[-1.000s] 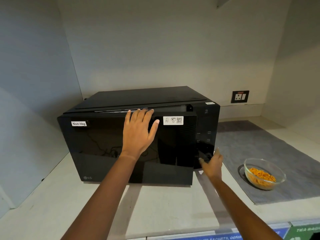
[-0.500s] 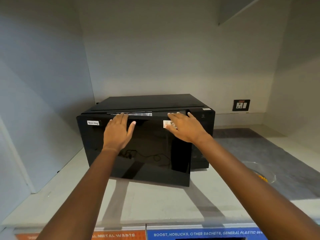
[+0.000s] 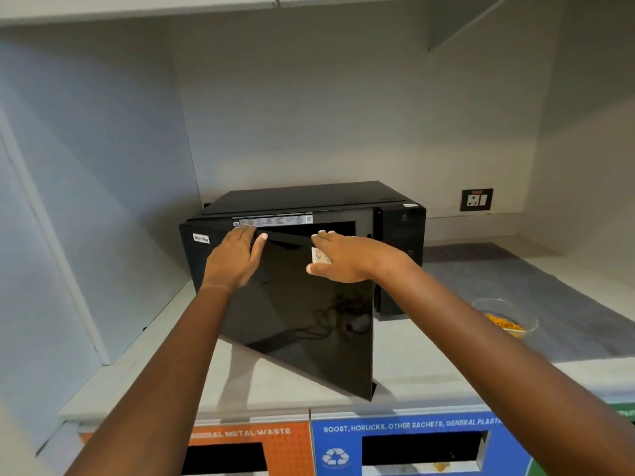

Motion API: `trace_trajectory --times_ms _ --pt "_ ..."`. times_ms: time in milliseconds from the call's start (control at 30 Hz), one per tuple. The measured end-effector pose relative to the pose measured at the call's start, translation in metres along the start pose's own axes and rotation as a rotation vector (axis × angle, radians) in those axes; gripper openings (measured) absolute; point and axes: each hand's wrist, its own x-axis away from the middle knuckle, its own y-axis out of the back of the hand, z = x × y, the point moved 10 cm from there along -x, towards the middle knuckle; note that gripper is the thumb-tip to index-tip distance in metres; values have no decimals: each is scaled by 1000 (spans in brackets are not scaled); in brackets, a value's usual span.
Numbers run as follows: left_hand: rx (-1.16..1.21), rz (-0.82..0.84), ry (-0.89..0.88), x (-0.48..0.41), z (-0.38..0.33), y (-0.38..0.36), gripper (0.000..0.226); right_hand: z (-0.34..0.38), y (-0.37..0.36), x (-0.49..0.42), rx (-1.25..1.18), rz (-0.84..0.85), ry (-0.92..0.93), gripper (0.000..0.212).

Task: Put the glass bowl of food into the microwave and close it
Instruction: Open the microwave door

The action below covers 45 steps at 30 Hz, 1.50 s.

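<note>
A black microwave [image 3: 309, 197] stands on a pale counter, its glossy door [image 3: 309, 321] swung partly out toward me on a left hinge. My left hand [image 3: 233, 259] lies flat on the door's upper left, fingers over the top edge. My right hand [image 3: 347, 257] rests on the door's upper right, fingers curled over the top edge, covering a white sticker. The glass bowl of orange food [image 3: 508, 321] sits on a grey mat [image 3: 567, 304] to the microwave's right, partly hidden behind my right forearm.
Side walls close in the alcove left and right, with a shelf overhead. A wall socket [image 3: 476, 199] sits behind right. Below the counter's front edge are an orange metal-waste bin front [image 3: 285, 444] and a blue recycling one [image 3: 412, 444].
The door has swung out from nearly shut to partly open. My right hand went from the control panel to the door's top edge. The view has backed away and lifted.
</note>
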Motion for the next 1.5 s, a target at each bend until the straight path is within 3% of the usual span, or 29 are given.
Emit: trace_trajectory --times_ms 300,533,833,1500 --pt "68 132 -30 28 30 30 48 92 -2 11 -140 173 140 66" --pt "92 333 -21 42 65 48 50 175 -5 29 -334 110 247 62" --pt "-43 493 33 53 114 69 50 254 -12 16 -474 78 212 71" --pt "-106 511 -16 58 147 94 47 305 -23 -19 -626 -2 265 69"
